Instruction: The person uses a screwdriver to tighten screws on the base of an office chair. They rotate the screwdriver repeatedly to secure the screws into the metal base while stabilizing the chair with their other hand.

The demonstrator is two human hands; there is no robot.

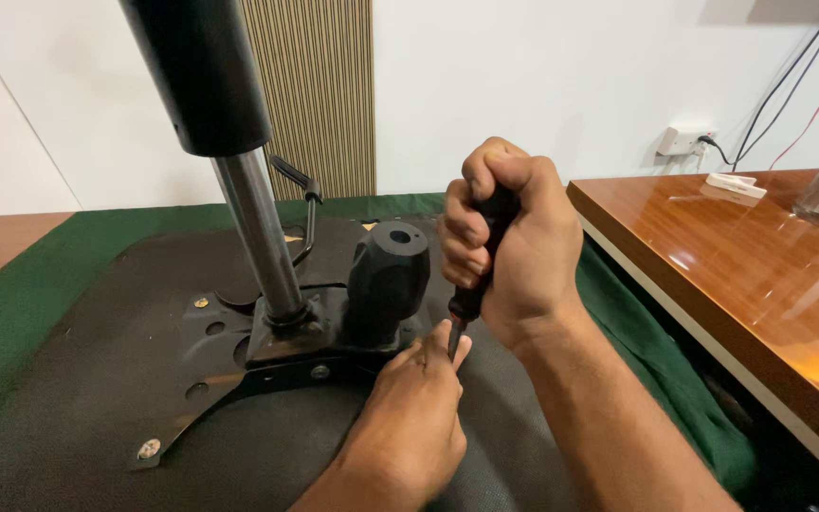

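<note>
Right hand (514, 248) clamped around an upright black screwdriver (478, 284); left hand (412, 408) pinches its shaft at the black chair mechanism plate (267, 365) beside the tension knob (388, 280).

Your hands work in a tight pocket. Just left of your right hand (514, 251) stands the black knob (388, 277), and left of that the steel column (258, 237) rises tall, blocking any sweep to the left. A thin lever (307, 204) juts out behind them on the far side. To the right, the wooden table (741, 275) edge walls you in. The near left seat underside (78, 379) lies flat and open.
</note>
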